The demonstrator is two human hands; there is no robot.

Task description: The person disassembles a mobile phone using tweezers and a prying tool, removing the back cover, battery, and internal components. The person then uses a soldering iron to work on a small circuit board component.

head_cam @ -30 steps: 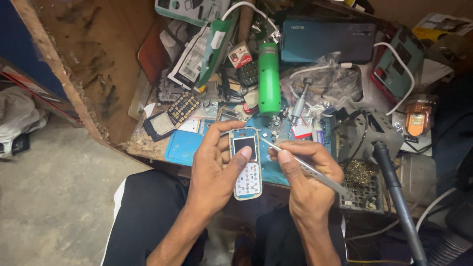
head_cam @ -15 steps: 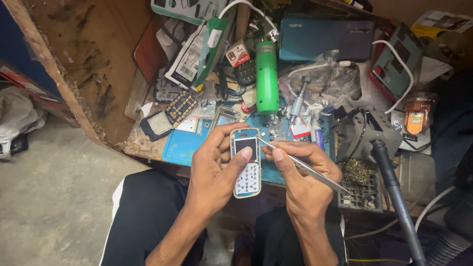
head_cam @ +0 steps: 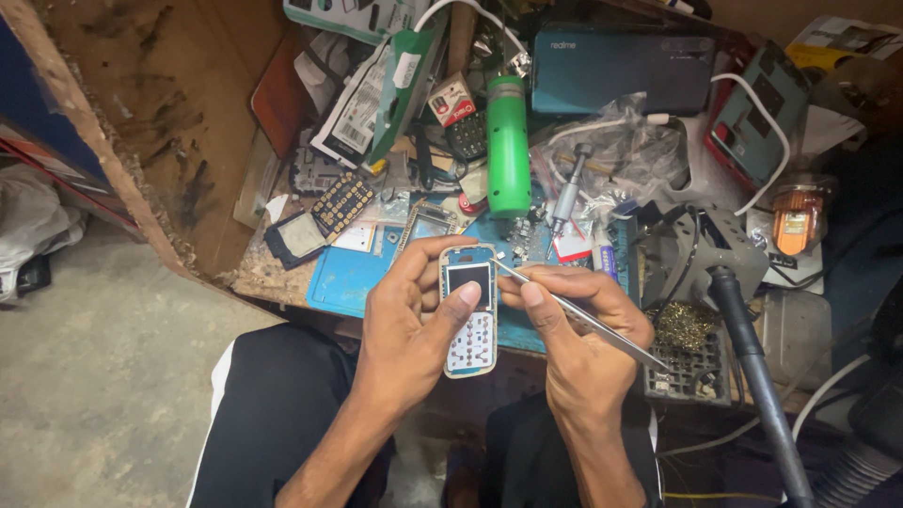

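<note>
Rough grey concrete floor (head_cam: 85,376) fills the left of the view, bordered by a worn, stained wooden board (head_cam: 179,122) that slants up beside a crowded workbench. On the bench lies a flat blue mat (head_cam: 353,277), smooth and rectangular, with a small dark square part (head_cam: 296,237) and a loose keypad (head_cam: 341,202) with pale raised buttons just above it. Black trousers (head_cam: 273,414) cover the person's lap below the bench edge. Left hand (head_cam: 414,320) grips a small phone (head_cam: 469,310) held over the front edge of the mat: fingers curl behind its left side and the thumb presses across the face, just below the dark screen. The phone is slim with rounded ends, a pale blue rim and an exposed white keypad sheet dotted with contacts. Behind it a glossy green cylinder (head_cam: 509,146) stands on end, and a slim metal screwdriver (head_cam: 567,198) leans beside crumpled clear plastic. Right hand (head_cam: 583,339) pinches thin steel tweezers (head_cam: 574,315) between thumb and forefinger, remaining fingers folded under; the tip meets the phone's upper right edge. Further right sit a tangle of brass wool (head_cam: 685,325), a black gridded tray (head_cam: 687,372) and a dark ribbed hose (head_cam: 752,367) running down to the lower corner.
</note>
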